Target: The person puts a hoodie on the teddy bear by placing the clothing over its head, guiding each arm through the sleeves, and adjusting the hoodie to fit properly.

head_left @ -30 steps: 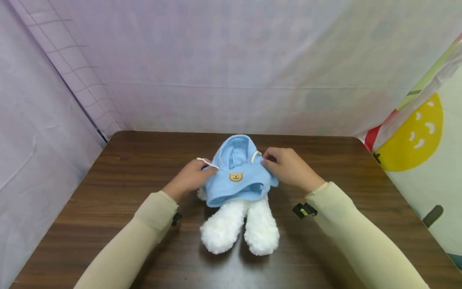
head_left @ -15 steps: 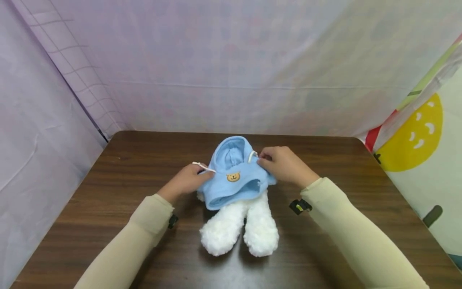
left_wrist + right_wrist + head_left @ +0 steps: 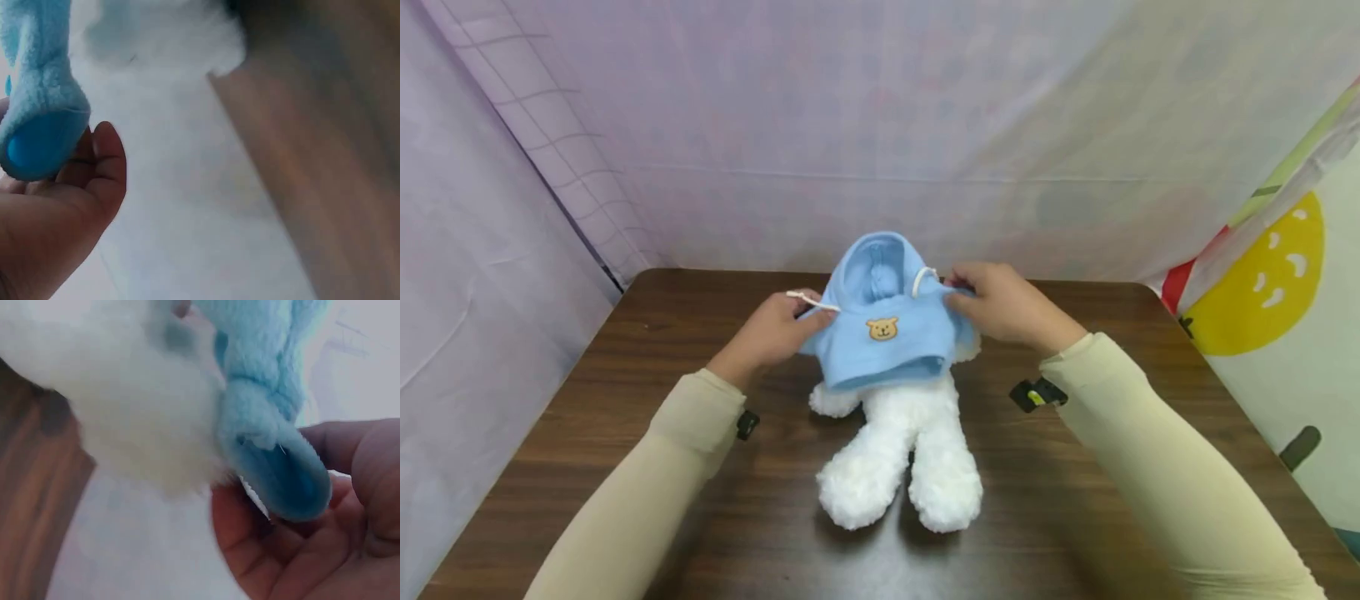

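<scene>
A small light blue hoodie point(image 3: 887, 337) with a bear-face patch and white drawstrings is held up by its two shoulders. My left hand point(image 3: 775, 329) pinches its left side beside one drawstring; my right hand point(image 3: 1007, 304) grips the opposite side. Below and behind it lies a white plush toy point(image 3: 910, 417), legs toward me, its head and upper body hidden by the garment. In the left wrist view, a sleeve point(image 3: 47, 137) opening shows by curled fingers point(image 3: 109, 156). The right wrist view has the other sleeve point(image 3: 275, 462) between thumb and fingers, white fur alongside.
The dark wooden table point(image 3: 625, 433) bears the toy. A pale cloth curtain point(image 3: 880, 108) hangs right behind its far edge, with more cloth on both sides. Black wrist straps point(image 3: 1037, 394) sit at the cuffs.
Both hands have lifted the hoodie up and away from me, toward the far edge. More of the plush toy's lower body and an arm now show beneath the hem. The toy's legs stay put.
</scene>
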`<state>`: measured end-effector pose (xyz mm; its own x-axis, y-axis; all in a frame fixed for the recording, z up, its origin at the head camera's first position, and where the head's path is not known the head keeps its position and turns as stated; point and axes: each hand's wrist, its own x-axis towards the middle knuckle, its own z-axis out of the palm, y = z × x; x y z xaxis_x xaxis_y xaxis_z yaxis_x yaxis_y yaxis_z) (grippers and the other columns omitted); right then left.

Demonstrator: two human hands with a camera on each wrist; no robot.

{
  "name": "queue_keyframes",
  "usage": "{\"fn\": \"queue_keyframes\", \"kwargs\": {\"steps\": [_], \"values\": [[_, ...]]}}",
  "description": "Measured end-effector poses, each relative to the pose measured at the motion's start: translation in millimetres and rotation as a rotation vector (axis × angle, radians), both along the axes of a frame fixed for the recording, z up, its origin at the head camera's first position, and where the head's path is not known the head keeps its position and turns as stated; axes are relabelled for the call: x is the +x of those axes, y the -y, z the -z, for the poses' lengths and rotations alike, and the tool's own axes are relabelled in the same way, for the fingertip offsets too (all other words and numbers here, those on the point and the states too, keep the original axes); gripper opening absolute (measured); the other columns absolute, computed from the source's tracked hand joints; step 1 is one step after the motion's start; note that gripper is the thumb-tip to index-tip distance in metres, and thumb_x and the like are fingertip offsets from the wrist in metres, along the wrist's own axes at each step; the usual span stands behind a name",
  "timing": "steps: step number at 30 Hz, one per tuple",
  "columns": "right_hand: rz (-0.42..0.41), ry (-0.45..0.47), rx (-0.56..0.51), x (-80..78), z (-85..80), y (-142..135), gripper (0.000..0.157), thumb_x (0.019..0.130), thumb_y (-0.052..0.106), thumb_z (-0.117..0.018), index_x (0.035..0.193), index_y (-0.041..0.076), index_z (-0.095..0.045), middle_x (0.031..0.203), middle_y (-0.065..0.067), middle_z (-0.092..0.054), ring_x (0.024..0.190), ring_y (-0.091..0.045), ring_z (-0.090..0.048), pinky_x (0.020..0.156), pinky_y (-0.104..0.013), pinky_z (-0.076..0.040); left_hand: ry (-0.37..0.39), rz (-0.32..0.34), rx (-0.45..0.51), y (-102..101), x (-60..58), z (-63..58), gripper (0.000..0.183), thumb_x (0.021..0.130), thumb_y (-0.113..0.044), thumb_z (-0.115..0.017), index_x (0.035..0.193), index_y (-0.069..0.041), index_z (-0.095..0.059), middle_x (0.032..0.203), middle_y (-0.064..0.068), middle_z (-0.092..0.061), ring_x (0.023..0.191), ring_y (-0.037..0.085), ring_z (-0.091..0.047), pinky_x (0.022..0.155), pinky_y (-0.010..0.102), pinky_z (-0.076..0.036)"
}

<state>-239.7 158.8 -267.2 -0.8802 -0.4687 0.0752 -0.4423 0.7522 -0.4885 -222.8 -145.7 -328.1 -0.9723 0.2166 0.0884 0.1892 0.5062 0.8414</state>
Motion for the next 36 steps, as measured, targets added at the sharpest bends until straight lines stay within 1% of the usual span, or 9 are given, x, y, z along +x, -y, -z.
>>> {"fn": "queue_keyframes", "kwargs": {"steps": [4, 8, 12, 16, 21, 25, 28, 33, 36], "values": [[0.046, -0.045, -0.057, -20.6, -16.9, 3.0, 0.013, 0.103, 0.019, -0.053, 0.104, 0.008, -0.061, 0.084, -0.011, -0.059, 0.067, -0.024, -0.053, 0.058, -0.038, -0.045, -0.002, -0.035, 0.058, 2.1, -19.5, -25.8, 0.026, 0.098, -0.029, -0.063, 0.111, -0.008, -0.068, 0.094, 0.007, -0.062, 0.074, 0.019, -0.051, 0.065, 0.033, -0.045], [0.077, -0.041, -0.11, -50.6, -22.1, 4.5, 0.017, 0.104, 0.022, -0.051, 0.108, 0.008, -0.059, 0.09, -0.012, -0.058, 0.074, -0.026, -0.052, 0.064, -0.039, -0.044, -0.046, -0.074, 0.068, -0.1, -48.0, -38.3, 0.03, 0.099, -0.03, -0.062, 0.119, -0.008, -0.065, 0.102, 0.009, -0.061, 0.08, 0.02, -0.051, 0.071, 0.034, -0.044], [0.104, -0.038, -0.199, -77.2, -12.7, 4.8, 0.017, 0.102, 0.019, -0.053, 0.109, 0.005, -0.06, 0.101, -0.013, -0.062, 0.087, -0.026, -0.055, 0.075, -0.039, -0.045, -0.118, -0.13, 0.031, -6.1, -75.4, -33.7, 0.031, 0.099, -0.027, -0.063, 0.123, -0.007, -0.065, 0.112, 0.009, -0.064, 0.093, 0.021, -0.055, 0.082, 0.035, -0.045], [0.106, -0.063, -0.264, -95.9, 13.8, 8.3, 0.014, 0.099, 0.013, -0.056, 0.105, 0.002, -0.062, 0.098, -0.013, -0.063, 0.086, -0.025, -0.056, 0.075, -0.036, -0.044, -0.159, -0.181, -0.004, -12.3, -90.7, -14.1, 0.027, 0.098, -0.018, -0.063, 0.12, -0.003, -0.067, 0.113, 0.012, -0.066, 0.098, 0.024, -0.058, 0.087, 0.038, -0.047], [0.135, -0.003, -0.189, -105.1, 53.8, 10.9, 0.014, 0.099, 0.011, -0.056, 0.104, 0.001, -0.064, 0.093, -0.013, -0.062, 0.082, -0.027, -0.055, 0.073, -0.038, -0.045, -0.096, -0.193, -0.14, -18.6, -90.1, 19.5, 0.027, 0.099, -0.015, -0.06, 0.121, -0.001, -0.066, 0.115, 0.015, -0.067, 0.101, 0.026, -0.059, 0.09, 0.038, -0.048], [0.138, 0.139, -0.062, -106.7, 79.7, 6.6, 0.029, 0.1, 0.013, -0.053, 0.123, -0.003, -0.059, 0.119, -0.022, -0.061, 0.108, -0.036, -0.057, 0.091, -0.047, -0.047, 0.0, -0.187, -0.265, -18.9, -83.1, 39.8, 0.042, 0.1, -0.021, -0.057, 0.138, -0.001, -0.055, 0.136, 0.018, -0.055, 0.123, 0.032, -0.052, 0.102, 0.043, -0.042], [0.143, 0.174, -0.008, -106.2, 92.2, 2.7, 0.038, 0.1, 0.016, -0.052, 0.133, -0.005, -0.052, 0.132, -0.026, -0.053, 0.121, -0.041, -0.051, 0.098, -0.053, -0.043, -0.009, -0.179, -0.325, -15.5, -78.9, 47.6, 0.045, 0.098, -0.021, -0.059, 0.139, -0.001, -0.054, 0.139, 0.019, -0.05, 0.127, 0.034, -0.047, 0.104, 0.046, -0.04], [0.082, 0.087, 0.012, -105.3, 105.7, 1.9, 0.021, 0.1, 0.018, -0.054, 0.111, 0.002, -0.064, 0.108, -0.016, -0.064, 0.096, -0.032, -0.059, 0.082, -0.048, -0.048, -0.091, 0.003, -0.417, -6.7, -76.7, 54.6, 0.019, 0.095, -0.013, -0.064, 0.109, -0.001, -0.069, 0.109, 0.015, -0.065, 0.103, 0.028, -0.059, 0.091, 0.041, -0.047], [-0.028, 0.084, 0.08, -101.2, 109.7, 9.1, 0.016, 0.1, 0.015, -0.055, 0.106, 0.005, -0.065, 0.102, -0.013, -0.065, 0.092, -0.028, -0.059, 0.081, -0.046, -0.048, -0.053, 0.114, -0.493, -5.5, -77.6, 59.3, 0.022, 0.097, -0.013, -0.062, 0.114, -0.002, -0.069, 0.113, 0.013, -0.067, 0.108, 0.027, -0.061, 0.096, 0.04, -0.046]]}}
